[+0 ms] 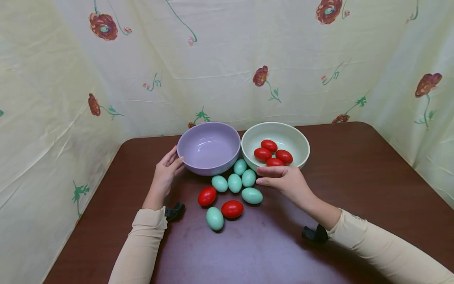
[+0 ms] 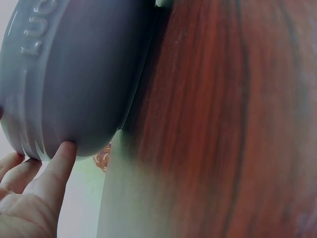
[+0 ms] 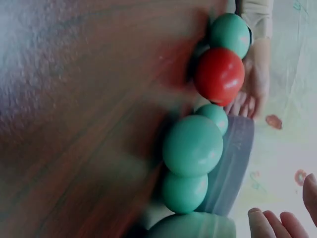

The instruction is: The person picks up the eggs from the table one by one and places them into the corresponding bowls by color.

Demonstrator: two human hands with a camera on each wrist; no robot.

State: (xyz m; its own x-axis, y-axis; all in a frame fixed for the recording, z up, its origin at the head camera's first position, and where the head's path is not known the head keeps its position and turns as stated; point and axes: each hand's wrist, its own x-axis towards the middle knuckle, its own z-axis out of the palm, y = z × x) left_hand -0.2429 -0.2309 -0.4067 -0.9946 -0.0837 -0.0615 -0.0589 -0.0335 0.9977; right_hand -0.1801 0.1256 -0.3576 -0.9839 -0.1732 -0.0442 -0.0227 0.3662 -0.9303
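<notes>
A purple bowl [image 1: 209, 152] stands at the back of the table. My left hand [image 1: 166, 173] touches its left side with extended fingers, and in the left wrist view the fingertips [image 2: 64, 153] rest against its outer wall. Beside it is a pale green bowl [image 1: 253, 138] with several red eggs [image 1: 262, 154] inside. Over this bowl's front rim hovers my right hand [image 1: 289, 184], thumb and fingers apart and nothing visible between them. Several green eggs [image 1: 235, 183] lie in front of the bowls, along with two red eggs [image 1: 232, 209].
The brown wooden table [image 1: 372, 189] reaches back to a pale curtain [image 1: 220, 79] with printed flowers. Black wrist devices [image 1: 315, 234] sit at both cuffs. The two bowls stand side by side, with green eggs close to their fronts.
</notes>
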